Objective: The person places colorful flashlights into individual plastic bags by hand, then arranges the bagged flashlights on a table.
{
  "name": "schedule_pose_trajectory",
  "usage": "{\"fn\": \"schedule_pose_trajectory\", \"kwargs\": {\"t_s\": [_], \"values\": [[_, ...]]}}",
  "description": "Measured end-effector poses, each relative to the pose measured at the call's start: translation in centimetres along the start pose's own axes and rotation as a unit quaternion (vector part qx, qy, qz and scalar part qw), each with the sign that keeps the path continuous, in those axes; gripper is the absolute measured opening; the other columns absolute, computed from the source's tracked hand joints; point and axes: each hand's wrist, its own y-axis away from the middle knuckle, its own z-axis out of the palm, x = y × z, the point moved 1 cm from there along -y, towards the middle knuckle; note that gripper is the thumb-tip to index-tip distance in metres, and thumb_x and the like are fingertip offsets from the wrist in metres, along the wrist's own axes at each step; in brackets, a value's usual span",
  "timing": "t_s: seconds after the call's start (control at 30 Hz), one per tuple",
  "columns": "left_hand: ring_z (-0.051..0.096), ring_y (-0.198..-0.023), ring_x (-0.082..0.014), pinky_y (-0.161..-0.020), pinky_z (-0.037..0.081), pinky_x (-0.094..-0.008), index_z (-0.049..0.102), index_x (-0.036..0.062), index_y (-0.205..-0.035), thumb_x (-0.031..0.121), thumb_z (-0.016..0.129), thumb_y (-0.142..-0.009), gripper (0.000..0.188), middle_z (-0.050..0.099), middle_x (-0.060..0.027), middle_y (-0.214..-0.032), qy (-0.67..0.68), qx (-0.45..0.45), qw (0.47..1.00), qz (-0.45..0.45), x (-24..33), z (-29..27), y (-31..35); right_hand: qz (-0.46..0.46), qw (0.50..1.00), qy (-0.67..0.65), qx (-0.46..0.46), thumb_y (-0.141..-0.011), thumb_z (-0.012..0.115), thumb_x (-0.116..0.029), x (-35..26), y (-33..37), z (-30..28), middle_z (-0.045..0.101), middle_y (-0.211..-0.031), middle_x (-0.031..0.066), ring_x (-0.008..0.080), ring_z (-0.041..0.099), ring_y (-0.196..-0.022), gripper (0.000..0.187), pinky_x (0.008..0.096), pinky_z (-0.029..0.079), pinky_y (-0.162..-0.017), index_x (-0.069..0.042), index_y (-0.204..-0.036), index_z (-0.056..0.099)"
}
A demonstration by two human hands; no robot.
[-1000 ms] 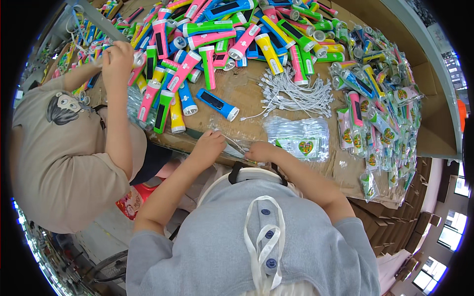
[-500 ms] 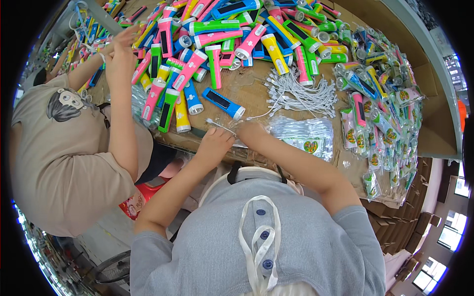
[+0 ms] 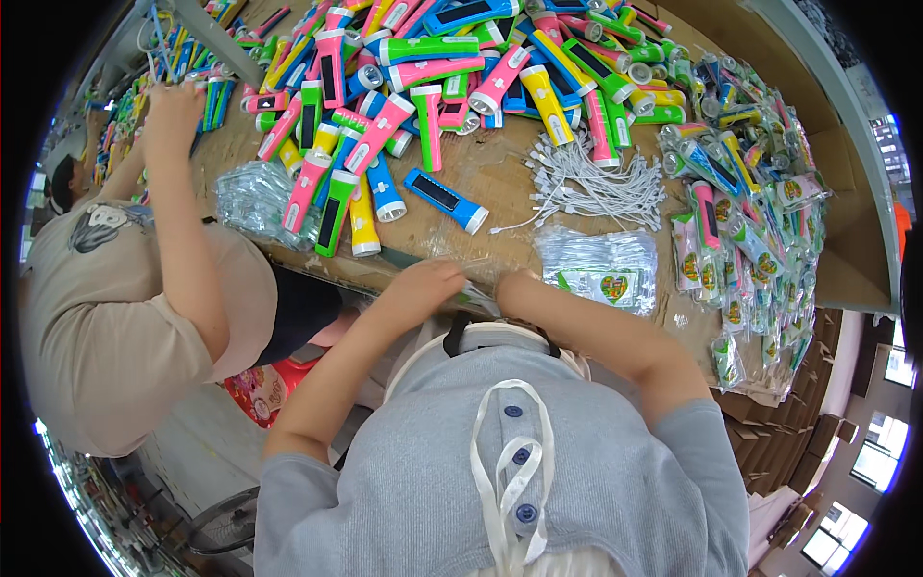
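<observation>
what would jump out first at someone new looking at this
Most likely the big heap of pink, green, blue and yellow flashlights across the far side of the table. Next, the pile of bagged flashlights to its right. Left of that pile lie a tangle of white cables and, just in front, a stack of clear bags.

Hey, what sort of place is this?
Probably a packing workshop: there's a heap of loose pink, green, blue and yellow plastic flashlights, a stack of flat clear plastic bags, and, at the right, a pile of flashlights bagged in clear plastic.
</observation>
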Motion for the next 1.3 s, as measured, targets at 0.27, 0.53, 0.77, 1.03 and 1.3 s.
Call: {"fn": "schedule_pose_trajectory", "kwargs": {"t_s": [0.27,0.53,0.77,1.03,1.3], "values": [[0.054,-0.092,-0.0300,-0.095,0.039,-0.0401,0.052,0.0032,-0.084,0.006,0.050,-0.071,0.014,0.051,-0.0119,-0.085,-0.028,0.054,0.998,0.015,-0.2,-1.4,-0.5,0.003,0.970,-0.064,0.233,-0.076,0.058,-0.024,-0.4,-0.1,-2.8,0.065,-0.085,0.0133,0.0271,0.063,-0.072,0.018,0.0374,0.051,-0.063,-0.014,-0.088,0.068],[0.052,-0.092,-0.0301,-0.084,0.043,-0.0377,0.056,0.0010,-0.083,0.004,0.052,-0.069,0.015,0.051,-0.0120,-0.088,-0.032,0.071,0.997,-0.031,-1.7,-0.3,2.3,0.022,0.828,-0.168,0.535,-0.067,0.066,-0.020,3.2,-4.9,-5.2,0.055,-0.093,0.0130,0.0318,0.055,-0.091,0.046,0.0390,0.047,-0.073,-0.008,-0.109,0.052],[0.052,-0.087,-0.0287,-0.076,0.044,-0.0365,0.058,0.0006,-0.084,0.002,0.054,-0.067,0.017,0.053,-0.0110,-0.088,0.005,0.083,0.995,-0.045,-2.8,0.8,2.5,0.047,0.712,-0.319,0.624,-0.066,0.070,-0.015,2.6,3.7,-9.5,0.054,-0.100,0.0126,0.0268,0.055,-0.091,0.053,0.0375,0.046,-0.076,-0.004,-0.112,0.045],[0.053,-0.086,-0.0302,-0.076,0.044,-0.0370,0.057,0.0017,-0.081,-0.001,0.050,-0.067,0.016,0.055,-0.0119,-0.087,0.080,0.059,0.994,-0.036,-2.2,0.0,0.4,-0.055,0.650,-0.488,0.581,-0.076,0.066,-0.014,-0.6,3.9,-4.5,0.054,-0.103,0.0187,0.0278,0.056,-0.094,0.072,0.0358,0.043,-0.084,-0.001,-0.131,0.022],[0.053,-0.084,-0.0317,-0.072,0.044,-0.0376,0.057,0.0025,-0.082,-0.001,0.049,-0.067,0.017,0.056,-0.0134,-0.081,0.081,-0.042,0.995,-0.031,-1.5,-0.8,-0.2,-0.086,0.866,-0.346,0.352,-0.085,0.053,-0.025,0.2,5.0,1.8,0.053,-0.104,0.0193,0.0356,0.053,-0.093,0.054,0.0407,0.044,-0.080,-0.003,-0.130,0.033]]}}
